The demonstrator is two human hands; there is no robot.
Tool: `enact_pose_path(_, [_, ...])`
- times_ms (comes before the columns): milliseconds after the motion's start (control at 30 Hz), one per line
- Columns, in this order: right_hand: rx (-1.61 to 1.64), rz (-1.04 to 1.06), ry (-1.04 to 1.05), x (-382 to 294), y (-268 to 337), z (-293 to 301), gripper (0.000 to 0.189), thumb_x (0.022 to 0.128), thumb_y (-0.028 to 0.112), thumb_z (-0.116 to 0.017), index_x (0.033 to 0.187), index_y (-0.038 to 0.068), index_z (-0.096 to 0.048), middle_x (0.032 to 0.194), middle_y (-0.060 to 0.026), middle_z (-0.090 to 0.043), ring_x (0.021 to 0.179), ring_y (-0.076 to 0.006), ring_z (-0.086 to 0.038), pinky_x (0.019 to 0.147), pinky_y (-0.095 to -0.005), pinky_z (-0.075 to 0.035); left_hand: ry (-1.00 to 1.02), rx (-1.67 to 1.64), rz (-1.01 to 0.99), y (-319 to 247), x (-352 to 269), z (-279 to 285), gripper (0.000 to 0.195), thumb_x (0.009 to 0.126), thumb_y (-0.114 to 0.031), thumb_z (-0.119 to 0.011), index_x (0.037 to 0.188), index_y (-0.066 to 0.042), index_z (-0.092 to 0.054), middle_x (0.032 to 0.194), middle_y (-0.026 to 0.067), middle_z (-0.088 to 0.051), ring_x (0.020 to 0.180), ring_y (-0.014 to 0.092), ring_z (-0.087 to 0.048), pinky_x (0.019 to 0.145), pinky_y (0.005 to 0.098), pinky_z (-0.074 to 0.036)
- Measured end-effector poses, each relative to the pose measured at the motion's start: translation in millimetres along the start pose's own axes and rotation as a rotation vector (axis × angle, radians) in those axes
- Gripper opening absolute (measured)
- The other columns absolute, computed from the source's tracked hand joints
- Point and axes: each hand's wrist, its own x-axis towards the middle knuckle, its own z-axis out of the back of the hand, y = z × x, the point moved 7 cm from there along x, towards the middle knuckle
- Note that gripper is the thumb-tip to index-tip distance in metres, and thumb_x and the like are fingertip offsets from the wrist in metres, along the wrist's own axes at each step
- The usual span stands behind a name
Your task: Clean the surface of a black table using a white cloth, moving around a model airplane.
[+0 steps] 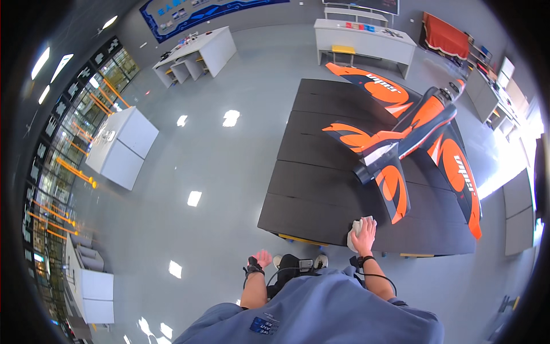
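My right hand (366, 234) rests on a pale folded cloth (355, 236) at the near edge of a low black table (309, 210), its fingers over the cloth. Off the table's near left corner, my left hand (262, 258) hangs over the floor, holding nothing, with its fingers slightly curled. An orange and black model airplane (423, 116) stands across the right part of the table. The tail fins and a round dark nozzle at its rear point toward me. Its near tail fin (393, 193) lies a little beyond my right hand. A strap with a cable circles each wrist.
The model's wide wing (462, 176) reaches the table's right edge. White desks (365, 43) stand at the far wall, one with a yellow stool (343, 50). Another white cabinet (124, 146) stands to the left, near glass panels. My shoes are below the table's near edge.
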Motion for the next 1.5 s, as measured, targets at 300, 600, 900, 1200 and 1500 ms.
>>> enact_pose_path(300, [-0.018, -0.061, 0.106, 4.6, -7.9, -15.1, 0.078, 0.076, 0.028, -0.065, 0.145, 0.016, -0.032, 0.147, -0.0226, -0.032, 0.137, -0.0467, -0.023, 0.114, -0.0506, -0.021, 0.065, 0.425, 0.011, 49.0, 3.1, -46.5, 0.044, 0.083, -0.02, -0.045, 0.127, -0.014, -0.046, 0.137, 0.0121, -0.047, 0.129, 0.031, -0.043, 0.099, 0.0594, -0.034])
enact_pose_path(600, [0.077, -0.12, 0.184, -14.8, -42.2, 3.9, 0.088, 0.077, 0.034, -0.068, 0.149, 0.012, -0.024, 0.151, -0.0237, -0.024, 0.141, -0.0439, -0.017, 0.114, -0.0509, -0.019, -0.004, 0.62, 0.032, 85.3, -19.6, -66.3, 0.04, 0.092, -0.026, -0.038, 0.13, -0.013, -0.043, 0.137, 0.0116, -0.047, 0.127, 0.029, -0.045, 0.099, 0.0559, -0.036])
enact_pose_path(900, [-0.031, -0.166, 0.374, -6.9, -33.3, -21.2, 0.106, 0.067, 0.036, -0.076, 0.151, 0.015, -0.014, 0.152, -0.0295, -0.011, 0.141, -0.05, -0.007, 0.114, -0.0533, -0.014, -0.04, 0.609, -0.03, 35.1, -30.6, -47.1, 0.037, 0.094, -0.029, -0.036, 0.127, -0.014, -0.045, 0.13, 0.011, -0.053, 0.117, 0.03, -0.053, 0.094, 0.0542, -0.041])
enact_pose_path(1200, [-0.018, 0.015, 0.425, 40.1, 90.0, -105.3, 0.104, 0.066, 0.033, -0.076, 0.15, 0.013, -0.018, 0.152, -0.0299, -0.012, 0.14, -0.0502, -0.009, 0.114, -0.0538, -0.016, -0.141, 0.277, 0.161, -69.4, -24.7, 1.4, 0.039, 0.091, -0.029, -0.039, 0.126, -0.014, -0.046, 0.133, 0.0081, -0.052, 0.122, 0.031, -0.051, 0.094, 0.058, -0.037])
enact_pose_path(1500, [-0.041, 0.163, 0.531, 64.3, 247.6, -206.6, 0.102, 0.07, 0.036, -0.075, 0.15, 0.012, -0.016, 0.152, -0.0298, -0.009, 0.14, -0.05, -0.006, 0.114, -0.0538, -0.015, 0.058, 0.331, -0.049, -179.4, -6.2, -98.0, 0.041, 0.094, -0.032, -0.038, 0.132, -0.016, -0.042, 0.134, 0.0092, -0.052, 0.119, 0.031, -0.051, 0.092, 0.0556, -0.041])
